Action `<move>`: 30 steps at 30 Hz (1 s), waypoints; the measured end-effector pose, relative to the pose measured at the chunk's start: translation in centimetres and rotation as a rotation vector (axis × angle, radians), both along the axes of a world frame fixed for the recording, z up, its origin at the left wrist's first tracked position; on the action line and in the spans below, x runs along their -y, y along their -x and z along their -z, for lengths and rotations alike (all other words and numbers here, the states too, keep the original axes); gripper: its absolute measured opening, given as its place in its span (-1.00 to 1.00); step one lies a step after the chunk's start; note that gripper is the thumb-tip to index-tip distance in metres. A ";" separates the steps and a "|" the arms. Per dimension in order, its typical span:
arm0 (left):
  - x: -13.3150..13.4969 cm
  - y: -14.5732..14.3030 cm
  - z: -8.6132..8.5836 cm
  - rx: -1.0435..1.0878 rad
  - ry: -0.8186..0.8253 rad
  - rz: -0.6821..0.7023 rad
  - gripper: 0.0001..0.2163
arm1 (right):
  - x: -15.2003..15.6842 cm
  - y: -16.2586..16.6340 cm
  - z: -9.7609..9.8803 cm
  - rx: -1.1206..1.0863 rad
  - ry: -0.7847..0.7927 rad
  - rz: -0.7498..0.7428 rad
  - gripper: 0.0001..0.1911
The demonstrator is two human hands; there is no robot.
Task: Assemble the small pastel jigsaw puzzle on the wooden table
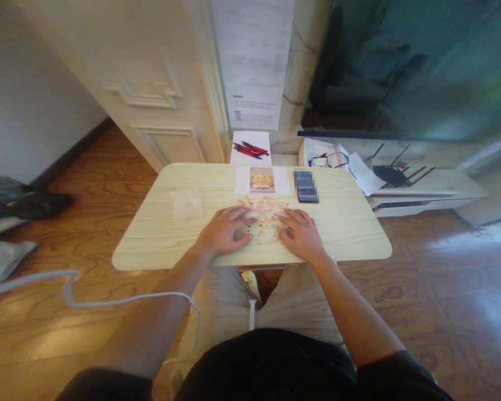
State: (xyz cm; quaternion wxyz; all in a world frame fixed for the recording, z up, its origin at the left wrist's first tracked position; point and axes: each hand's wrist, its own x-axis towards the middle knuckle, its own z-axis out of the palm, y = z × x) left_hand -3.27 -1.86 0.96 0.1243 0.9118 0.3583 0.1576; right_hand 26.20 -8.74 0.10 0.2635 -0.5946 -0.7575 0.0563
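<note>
My left hand (226,230) lies on the table at the left side of a loose spread of small, colourful pieces (264,208) that look like jigsaw pieces. Its fingers are apart, with the fingertips at the edge of the spread. Opposite it, my right hand (301,233) rests at the right side, fingers spread and tips touching or close to some pieces. Between the hands the pieces lie flat, orange, pink and pale; single shapes are too small to tell. Just beyond them lies a sheet with a printed picture (263,180) of a yellow cartoon figure.
The light wooden table (150,223) has rounded corners. On it lie a clear plastic bag (187,204) at left and a phone (305,186) at back right. Red pens (251,150) lie on white paper behind. A router (390,175) stands on the cabinet; a white cable (129,299) crosses my left forearm.
</note>
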 end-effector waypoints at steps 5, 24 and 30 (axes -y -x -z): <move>0.1 -0.1 -0.1 -0.011 -0.014 -0.019 -0.50 | 0.0 0.0 0.1 -0.024 -0.019 0.019 -0.68; -0.1 -0.7 -0.2 -0.072 -0.046 0.120 -0.33 | 0.5 0.5 -0.7 0.038 0.012 -0.019 -0.50; 0.1 -0.6 -0.5 -0.024 -0.045 0.145 -0.41 | 0.5 0.5 -0.6 0.018 0.009 -0.008 -0.55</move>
